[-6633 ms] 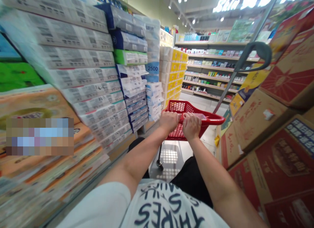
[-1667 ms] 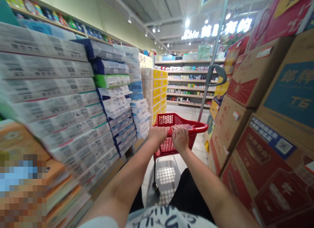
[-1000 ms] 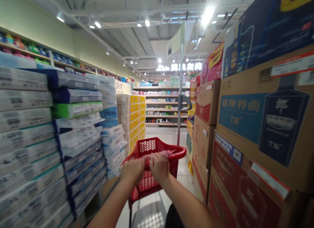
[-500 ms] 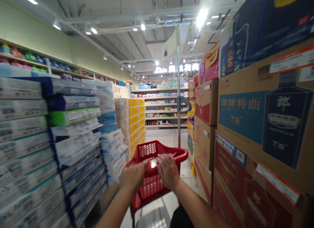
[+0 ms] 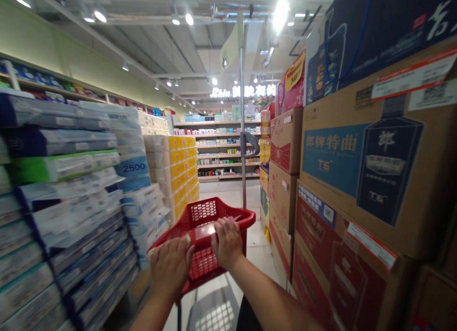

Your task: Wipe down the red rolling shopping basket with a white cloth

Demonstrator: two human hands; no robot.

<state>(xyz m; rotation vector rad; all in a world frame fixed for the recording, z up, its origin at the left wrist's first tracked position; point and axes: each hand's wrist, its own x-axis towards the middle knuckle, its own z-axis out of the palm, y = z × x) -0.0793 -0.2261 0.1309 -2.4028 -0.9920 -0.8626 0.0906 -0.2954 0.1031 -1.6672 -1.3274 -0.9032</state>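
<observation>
Covered, cropped and smeared around the red cart (image 5: 248, 219)

At the cart's near edge, the left hand (image 5: 171, 264) and right hand (image 5: 228, 243) cover stretches of the handle (image 5: 204, 238); their palms are out of sight. Past the handle, much of the cart's inside is hidden. Nearer than the cart, both forearms (image 5: 264, 286) and some black cloth (image 5: 247, 316) are cut by the bottom edge. Left of the cart, the stacked paper packs (image 5: 89, 255) are blurred, the closest cropped. Right of it, a dark blue package (image 5: 389, 41) is cut off at top and right. Beyond it, the shelf goods (image 5: 228, 152) are too small to tell apart.
</observation>
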